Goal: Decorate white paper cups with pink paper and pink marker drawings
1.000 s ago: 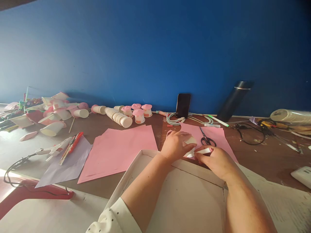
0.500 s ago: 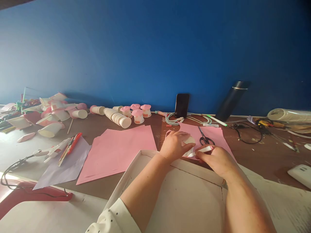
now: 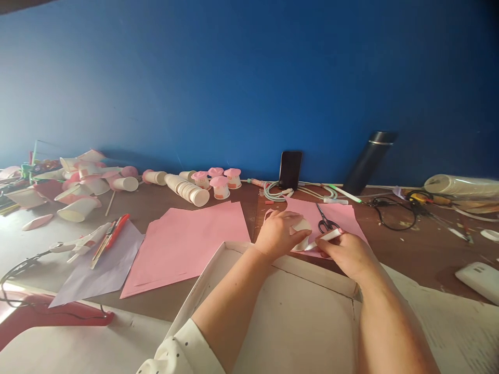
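Note:
My left hand presses a small white paper cup down on a pink paper sheet, fingers curled over it. My right hand pinches a white marker pen with its tip at the cup's base. Black scissors lie on the same sheet just beyond the hands. Both forearms reach over a shallow white cardboard box lid.
More pink sheets lie left of the box. A glue gun, a red cutter, loose and stacked paper cups, small pink-roofed cup houses, a propped phone, cables and a dark flask line the table by the blue wall.
The right hand has tilted the pen and slid its tip closer to the cup's base. The left hand keeps holding the cup. The view has shifted slightly.

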Tool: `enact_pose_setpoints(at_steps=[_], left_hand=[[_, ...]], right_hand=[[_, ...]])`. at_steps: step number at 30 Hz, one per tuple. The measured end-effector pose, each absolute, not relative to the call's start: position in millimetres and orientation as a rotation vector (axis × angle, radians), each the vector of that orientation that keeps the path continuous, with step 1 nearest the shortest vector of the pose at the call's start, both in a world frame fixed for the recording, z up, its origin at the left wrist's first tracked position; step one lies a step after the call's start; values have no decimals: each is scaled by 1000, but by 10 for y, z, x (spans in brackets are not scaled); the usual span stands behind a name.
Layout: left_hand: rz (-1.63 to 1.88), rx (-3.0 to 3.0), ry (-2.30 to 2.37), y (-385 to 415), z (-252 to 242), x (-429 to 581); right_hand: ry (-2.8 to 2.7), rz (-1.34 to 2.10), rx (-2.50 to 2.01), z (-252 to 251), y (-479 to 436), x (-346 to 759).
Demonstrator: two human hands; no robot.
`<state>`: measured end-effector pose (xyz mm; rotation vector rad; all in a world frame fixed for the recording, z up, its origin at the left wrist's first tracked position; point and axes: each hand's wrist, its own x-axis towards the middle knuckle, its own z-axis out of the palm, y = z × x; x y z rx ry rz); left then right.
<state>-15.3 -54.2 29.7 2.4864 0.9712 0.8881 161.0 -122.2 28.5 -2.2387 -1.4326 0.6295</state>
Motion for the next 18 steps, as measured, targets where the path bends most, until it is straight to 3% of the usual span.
enact_pose_setpoints(at_steps=[18], left_hand=[[905, 2417, 1020, -560, 306, -147]], right_hand=[[-1307, 606, -2168, 167, -1135, 1712]])
